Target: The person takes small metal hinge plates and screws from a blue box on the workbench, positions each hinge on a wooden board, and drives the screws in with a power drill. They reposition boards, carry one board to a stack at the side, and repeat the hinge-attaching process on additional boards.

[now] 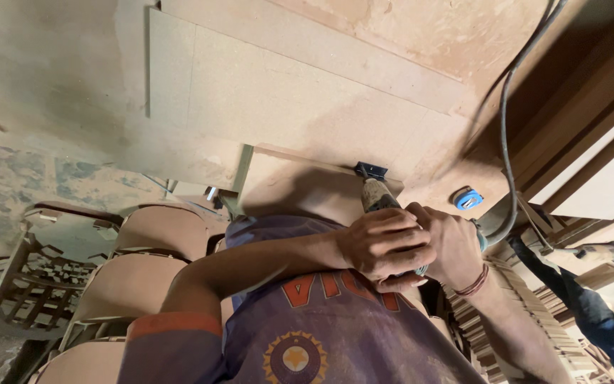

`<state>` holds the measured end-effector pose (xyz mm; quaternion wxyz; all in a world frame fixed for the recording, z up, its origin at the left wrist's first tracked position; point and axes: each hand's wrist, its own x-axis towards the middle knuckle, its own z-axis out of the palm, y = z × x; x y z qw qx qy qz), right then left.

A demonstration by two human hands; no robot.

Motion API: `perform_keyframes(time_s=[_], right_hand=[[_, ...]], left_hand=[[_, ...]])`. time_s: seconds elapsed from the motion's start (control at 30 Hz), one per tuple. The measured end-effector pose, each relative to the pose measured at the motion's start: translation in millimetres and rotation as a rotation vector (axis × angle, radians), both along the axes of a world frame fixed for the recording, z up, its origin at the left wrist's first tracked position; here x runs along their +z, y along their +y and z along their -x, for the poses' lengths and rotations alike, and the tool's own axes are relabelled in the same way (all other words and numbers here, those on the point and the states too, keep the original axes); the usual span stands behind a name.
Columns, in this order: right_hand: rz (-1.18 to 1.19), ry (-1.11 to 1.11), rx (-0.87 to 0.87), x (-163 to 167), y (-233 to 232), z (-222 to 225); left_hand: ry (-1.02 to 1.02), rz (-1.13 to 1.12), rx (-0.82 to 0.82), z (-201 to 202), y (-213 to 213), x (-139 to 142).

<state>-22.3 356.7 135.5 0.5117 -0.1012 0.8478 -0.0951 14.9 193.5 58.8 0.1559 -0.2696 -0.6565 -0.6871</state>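
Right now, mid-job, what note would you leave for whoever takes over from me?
Left hand: grip shut on the power tool.
Right hand: grip shut on it too, beside the left.
The tool's tip meets the small board's edge. Its cable trails off to the side. A blue tape measure lies near the hands.
Done: no cut or hole shows on the board.
Left: cannot tell from this view.

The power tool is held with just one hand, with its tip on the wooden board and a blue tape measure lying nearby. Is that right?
Not quite. The head view shows both hands on the power tool: the left hand and the right hand wrap its body together. The rest holds: its tip meets the wooden board, and the blue tape measure lies close by.
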Motion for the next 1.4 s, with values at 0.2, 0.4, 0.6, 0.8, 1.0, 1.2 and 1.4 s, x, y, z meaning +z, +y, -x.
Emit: perform_keyframes(time_s=[0.2, 0.4, 0.6, 0.8, 1.0, 1.2, 1.4], right_hand=[[0.027, 0.044, 0.036, 4.1, -4.7, 4.9], [0.008, 0.026, 0.093, 8.3, -9.8, 7.3], [0.172, 0.145, 0.12, 13.8, 21.9, -14.1], [0.492, 0.293, -0.057, 47.2, 79.1, -34.2], [0.52, 0.544, -0.268, 74.4, 55.7, -43.0], [0.448, 0.538, -0.345, 66.6, 26.0, -39.4], [0.362, 0.506, -0.453, 62.6, 23.8, -38.8]], left_hand=[[-0.029, 0.006, 0.017, 2.3, -4.4, 6.3], [-0.025, 0.062, 0.006, -16.1, 1.7, 1.2], [0.061, -0.055, -0.149, -15.6, -38.6, -37.0], [-0.355, 0.495, 0.002, 11.7, -94.9, -89.6], [-0.273, 0.778, -0.293, 13.5, -89.8, -79.0], [-0.185, 0.931, -0.329, 4.9, -77.3, -84.1], [-0.143, 0.886, -0.298, -13.7, -71.7, -82.4]])
